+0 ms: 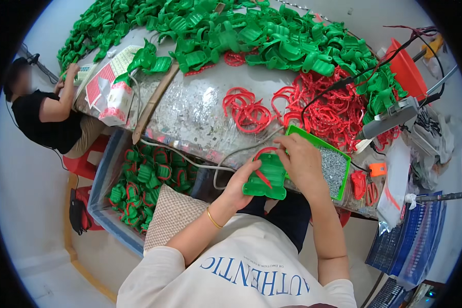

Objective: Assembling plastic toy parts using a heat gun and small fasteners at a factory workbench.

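My left hand grips a green plastic part by its left side, above my lap at the table's front edge. A curved red plastic strip lies against this part, one end hanging over its face. My right hand is at the part's upper right corner, its fingers bent together by the strip's far end. Whatever is between those fingertips is hidden. Just beyond my right hand stands a bright green tray of small grey metal pieces.
Green parts heap along the table's back, red strips at right. A grey tool hangs over the right side. At left are a wooden strip, a cable and a bin of assembled pieces. Another person sits far left.
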`<state>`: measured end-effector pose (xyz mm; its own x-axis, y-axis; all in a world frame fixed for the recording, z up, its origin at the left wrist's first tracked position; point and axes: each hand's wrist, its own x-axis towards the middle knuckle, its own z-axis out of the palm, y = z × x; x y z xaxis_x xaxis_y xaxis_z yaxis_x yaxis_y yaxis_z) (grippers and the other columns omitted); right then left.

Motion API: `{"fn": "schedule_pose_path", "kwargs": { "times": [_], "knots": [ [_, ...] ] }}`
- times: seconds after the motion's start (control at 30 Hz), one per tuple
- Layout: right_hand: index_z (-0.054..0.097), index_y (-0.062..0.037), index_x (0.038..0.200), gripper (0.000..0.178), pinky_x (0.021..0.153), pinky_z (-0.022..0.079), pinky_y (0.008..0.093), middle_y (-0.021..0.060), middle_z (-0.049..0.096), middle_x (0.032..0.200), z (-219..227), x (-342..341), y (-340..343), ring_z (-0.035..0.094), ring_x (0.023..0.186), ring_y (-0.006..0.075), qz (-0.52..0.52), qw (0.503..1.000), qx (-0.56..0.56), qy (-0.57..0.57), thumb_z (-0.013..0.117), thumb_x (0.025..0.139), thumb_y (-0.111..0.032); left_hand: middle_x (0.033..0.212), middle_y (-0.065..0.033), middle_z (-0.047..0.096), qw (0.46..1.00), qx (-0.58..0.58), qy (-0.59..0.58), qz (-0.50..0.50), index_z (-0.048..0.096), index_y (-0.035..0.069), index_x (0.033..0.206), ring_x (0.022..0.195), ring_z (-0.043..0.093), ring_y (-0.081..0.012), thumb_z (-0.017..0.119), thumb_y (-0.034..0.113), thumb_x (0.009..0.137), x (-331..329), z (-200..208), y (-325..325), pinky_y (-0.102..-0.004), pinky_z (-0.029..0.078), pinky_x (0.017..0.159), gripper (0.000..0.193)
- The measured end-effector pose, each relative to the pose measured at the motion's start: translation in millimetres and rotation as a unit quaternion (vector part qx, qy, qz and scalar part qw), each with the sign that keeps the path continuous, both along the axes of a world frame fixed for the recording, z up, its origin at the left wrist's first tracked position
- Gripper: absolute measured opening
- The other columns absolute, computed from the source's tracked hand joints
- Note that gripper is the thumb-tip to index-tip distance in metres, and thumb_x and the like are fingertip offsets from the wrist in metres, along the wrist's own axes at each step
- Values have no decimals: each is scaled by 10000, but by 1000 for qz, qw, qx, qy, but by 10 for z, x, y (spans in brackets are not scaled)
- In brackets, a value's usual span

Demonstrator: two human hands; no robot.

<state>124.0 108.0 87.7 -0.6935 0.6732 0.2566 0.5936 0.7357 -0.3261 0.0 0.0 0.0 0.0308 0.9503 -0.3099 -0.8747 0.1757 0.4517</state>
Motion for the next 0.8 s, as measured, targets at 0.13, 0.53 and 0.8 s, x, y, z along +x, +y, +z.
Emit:
{"fn": "schedule_pose_path", "kwargs": {
  "times": [0.13, 0.53, 0.8],
  "knots": [
    [673, -71, 917, 127, 677, 488, 409, 107, 634, 865, -35, 92, -42, 633, 776, 296, -20, 997, -76, -11, 647, 855, -178, 1255, -110, 596, 994, -28, -102, -31, 485, 77, 1335, 1154, 588, -237, 448, 304, 998, 54, -7, -116, -429, 496, 971, 409],
    [663, 19, 973, 147, 649, 450, 198, -7, 644, 815, -59, 202, 17, 565, 711, 43, -133, 901, -341, 234, 664, 893, -105, 1387, -138, 503, 983, 11, -177, -56, 414, 104, 1416, 1261, 497, -331, 448, 501, 974, -67, 24, -89, -529, 417, 1024, 595],
    [652, 36, 1013, 171, 692, 476, 204, 3, 655, 867, -190, 240, -70, 589, 757, 50, -120, 880, -411, 206, 649, 903, -96, 1406, -81, 469, 994, 86, -57, -36, 336, 172, 1454, 1247, 510, -254, 532, 420, 961, -29, 7, -128, -497, 438, 1008, 586]
  ]
}}
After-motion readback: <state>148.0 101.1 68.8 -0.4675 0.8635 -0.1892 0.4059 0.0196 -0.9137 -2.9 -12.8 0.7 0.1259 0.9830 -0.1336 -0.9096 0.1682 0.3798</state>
